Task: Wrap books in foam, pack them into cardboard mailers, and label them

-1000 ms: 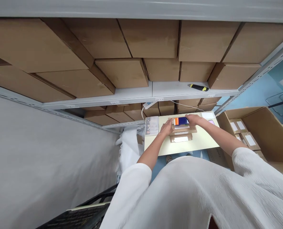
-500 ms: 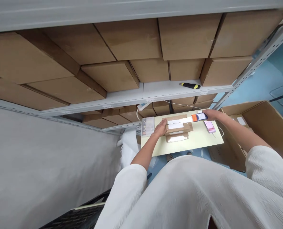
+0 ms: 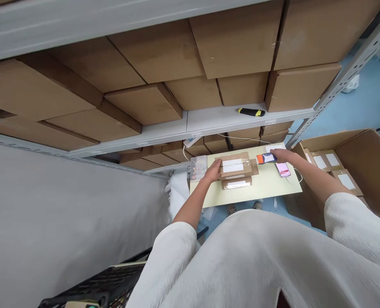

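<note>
Pale tabletop (image 3: 266,184), labelled box (image 3: 233,166) between the hands (image 3: 213,171), touching the left one.

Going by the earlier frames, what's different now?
The right hand has carried the dispenser rightward, from over the box to beyond its right end, and still holds it. The left hand stays at the box's left end; the cutter remains on the shelf.

Decent room along the front right of the counter (image 3: 269,186), easy pass. Two boxes (image 3: 236,171) block the middle, tape dispenser (image 3: 266,158) and phone (image 3: 283,170) crowd the right, and the shelf (image 3: 213,119) gets in the way behind.
</note>
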A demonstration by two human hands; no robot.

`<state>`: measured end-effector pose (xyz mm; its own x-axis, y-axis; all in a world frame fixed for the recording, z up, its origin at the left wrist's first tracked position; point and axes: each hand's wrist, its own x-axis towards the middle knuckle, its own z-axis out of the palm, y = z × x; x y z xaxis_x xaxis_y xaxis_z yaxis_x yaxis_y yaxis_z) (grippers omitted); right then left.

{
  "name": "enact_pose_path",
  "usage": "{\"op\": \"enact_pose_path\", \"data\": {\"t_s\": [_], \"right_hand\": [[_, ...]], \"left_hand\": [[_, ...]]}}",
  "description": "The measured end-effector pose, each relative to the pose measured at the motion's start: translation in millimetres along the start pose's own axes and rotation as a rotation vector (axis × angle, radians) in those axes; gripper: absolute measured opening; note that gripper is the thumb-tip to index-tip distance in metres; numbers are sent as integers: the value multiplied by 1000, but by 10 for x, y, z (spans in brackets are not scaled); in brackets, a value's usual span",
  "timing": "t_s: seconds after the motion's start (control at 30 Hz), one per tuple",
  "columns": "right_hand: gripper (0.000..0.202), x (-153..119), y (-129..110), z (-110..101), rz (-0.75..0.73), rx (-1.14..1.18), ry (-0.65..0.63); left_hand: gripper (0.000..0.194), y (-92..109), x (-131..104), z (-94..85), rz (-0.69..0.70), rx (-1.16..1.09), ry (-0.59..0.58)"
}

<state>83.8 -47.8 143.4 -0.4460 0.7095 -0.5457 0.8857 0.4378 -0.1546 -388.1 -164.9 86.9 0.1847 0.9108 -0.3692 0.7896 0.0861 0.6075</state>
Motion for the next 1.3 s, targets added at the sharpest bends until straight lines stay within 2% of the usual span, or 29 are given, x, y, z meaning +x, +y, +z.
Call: {"op": "enact_pose_path", "data": {"t_s": [0.17, 0.37, 0.57, 0.8, 0.9, 1.03, 1.17, 1.3], "right_hand": [[54, 170, -84, 172, 32, 14, -18], [63, 340, -345, 281, 52, -30, -26], [61, 425, -488, 257, 35, -42, 4], [52, 322, -713, 226, 16, -246, 57], [58, 241, -782, 290, 90, -165, 28], [72, 84, -757, 434, 293, 51, 15], [63, -121, -758, 661, 444, 228, 69], [49, -282, -890, 923, 544, 376, 88]], "left_hand": [[106, -1, -4, 5, -14, 9, 0], [104, 4, -28, 2, -2, 38, 1], [100, -7, -32, 11, 34, 32, 14], [100, -75, -13, 30, 27, 48, 0], [99, -88, -10, 35, 26, 36, -4], [98, -85, -4, 40, 45, 26, 5], [97, -88, 8, 43, 50, 53, -1], [96, -111, 21, 55, 64, 36, 7]]}}
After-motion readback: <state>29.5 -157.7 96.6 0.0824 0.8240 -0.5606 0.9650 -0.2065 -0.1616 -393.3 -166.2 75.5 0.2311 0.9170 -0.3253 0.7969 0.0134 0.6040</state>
